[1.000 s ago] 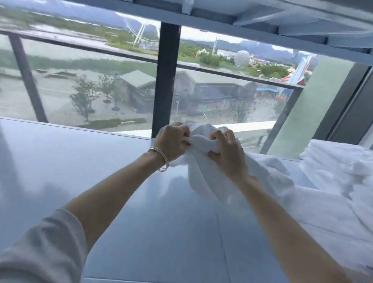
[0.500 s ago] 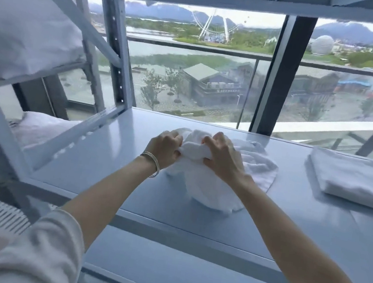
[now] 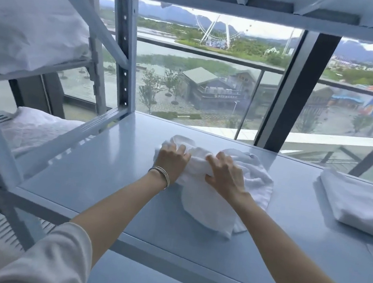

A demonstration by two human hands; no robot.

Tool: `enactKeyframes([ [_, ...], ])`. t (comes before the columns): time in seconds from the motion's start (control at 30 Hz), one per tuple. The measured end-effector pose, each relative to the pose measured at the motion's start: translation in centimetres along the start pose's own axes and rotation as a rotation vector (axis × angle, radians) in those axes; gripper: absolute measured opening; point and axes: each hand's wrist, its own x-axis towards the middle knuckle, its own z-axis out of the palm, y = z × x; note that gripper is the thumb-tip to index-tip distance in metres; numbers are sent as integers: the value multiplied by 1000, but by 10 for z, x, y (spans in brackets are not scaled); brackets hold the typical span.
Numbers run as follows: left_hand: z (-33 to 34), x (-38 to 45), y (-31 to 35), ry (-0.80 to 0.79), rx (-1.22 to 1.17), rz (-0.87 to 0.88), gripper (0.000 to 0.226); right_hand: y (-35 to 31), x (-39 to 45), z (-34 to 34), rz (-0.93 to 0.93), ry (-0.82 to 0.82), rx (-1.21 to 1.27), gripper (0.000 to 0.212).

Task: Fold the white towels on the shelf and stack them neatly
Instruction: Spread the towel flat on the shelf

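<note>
Both hands, left (image 3: 170, 163) and right (image 3: 225, 175), fingers curled gripping towel (image 3: 213, 209); bulk trailing near-right, right hand closer.

grey shelf (image 3: 106, 177), crumpled towel (image 3: 209, 208), folded towel (image 3: 363, 208)

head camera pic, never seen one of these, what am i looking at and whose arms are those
There is no machine here. The camera sits on a person's head and looks forward and down, so the two bare arms reaching in from the bottom are the wearer's own.

Both hands work on a crumpled white towel lying on a pale grey metal shelf. The left hand, with thin bangles at the wrist, and the right hand have their fingers curled into the cloth, bunching it.

At the right lies a folded towel, already flat. Behind the shelf is a big window looking out over buildings and a ferris wheel. Left of the shelf frame, more white bedding sits on another rack.
</note>
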Motion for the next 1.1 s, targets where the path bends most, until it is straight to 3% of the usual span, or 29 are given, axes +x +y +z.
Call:
enactKeyframes([
  [0.07,5,4,6,-10,-8,-38,15,5,3,13,12,-30,-19,45],
  [0.2,58,-7,18,-260,-188,-14,33,2,-4,40,19,-207,-54,59],
  [0.27,71,-6,10,-302,-253,-9,41,2,-6,46,24,-271,-74,65],
  [0.37,67,1,-1,-350,-158,40,47,1,-10,40,65,-283,3,73],
  [0.4,62,1,-2,-307,-126,62,49,2,-15,39,100,-241,48,74],
  [0.47,51,0,1,-45,-129,106,53,1,-31,35,165,-40,157,69],
  [0.53,40,-2,7,98,-168,271,55,-1,-46,34,164,162,190,47],
  [0.57,39,-3,14,117,-211,370,60,-3,-53,36,140,151,170,36],
  [0.63,44,-9,33,25,-324,518,61,-8,-65,45,97,-2,96,17],
  [0.7,52,-13,43,-195,-388,478,53,-13,-73,49,119,-136,105,18],
  [0.83,63,-11,41,-323,-465,521,45,-13,-79,39,227,-214,76,23],
  [0.9,56,-13,34,-370,-483,577,46,-16,-78,31,204,-190,200,20],
  [0.97,54,-15,25,-304,-453,588,35,-18,-77,28,165,-68,329,11],
  [1.07,63,-21,3,-90,-451,627,9,-17,-70,26,130,94,279,9],
  [1.1,67,-23,-8,-33,-403,644,17,-17,-67,25,116,119,250,7],
])
